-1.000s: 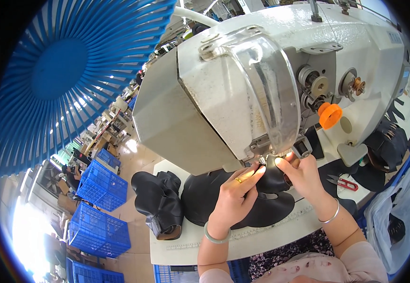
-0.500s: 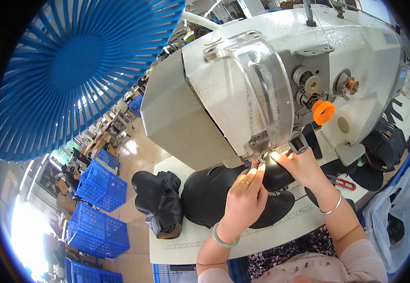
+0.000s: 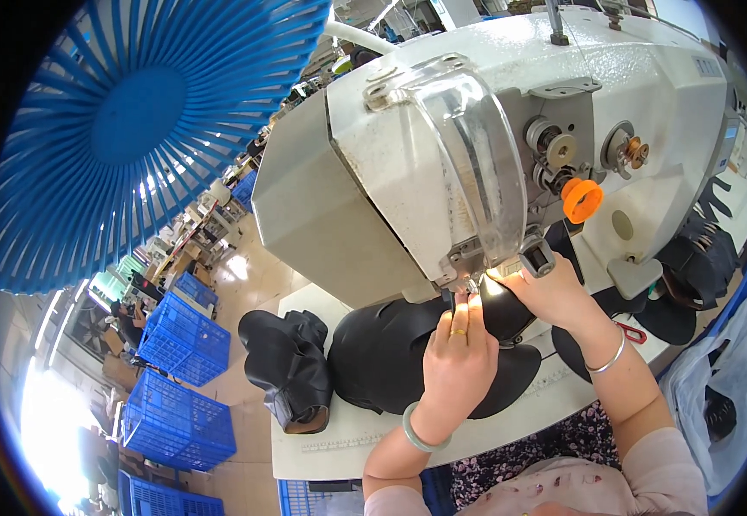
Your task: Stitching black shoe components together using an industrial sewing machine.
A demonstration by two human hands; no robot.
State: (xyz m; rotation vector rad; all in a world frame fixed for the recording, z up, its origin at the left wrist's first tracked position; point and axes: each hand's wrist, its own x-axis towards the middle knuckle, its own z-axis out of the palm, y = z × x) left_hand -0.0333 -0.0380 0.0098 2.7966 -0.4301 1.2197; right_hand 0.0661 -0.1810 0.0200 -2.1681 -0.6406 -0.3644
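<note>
A black leather piece [image 3: 502, 316] lies under the needle area of a large white sewing machine [image 3: 373, 138], lit by a bright lamp. My left hand [image 3: 459, 357], with a gold ring and a pale bangle, rests stretched fingers on the leather close to the needle. To its right, my right hand [image 3: 554, 297] grips the leather's edge, thumb pointing toward the needle; the fingertips beneath are hidden. More black leather [image 3: 382, 353] spreads leftward over the white table [image 3: 330, 464]. At the far left sits a crumpled black leather upper [image 3: 286, 365].
A blue fan [image 3: 137, 116] fills the upper left. An orange knob [image 3: 581, 200] juts from the machine. Red-handled snips [image 3: 633, 333] lie right of my right wrist, near more black pieces [image 3: 691, 262]. Blue crates [image 3: 180, 421] stand on the floor; a plastic bag [image 3: 704, 404] hangs at right.
My left hand has shifted slightly right and straightened along the leather. My right hand has moved slightly up and left, and the leather between them has turned a little. The view has shifted slightly.
</note>
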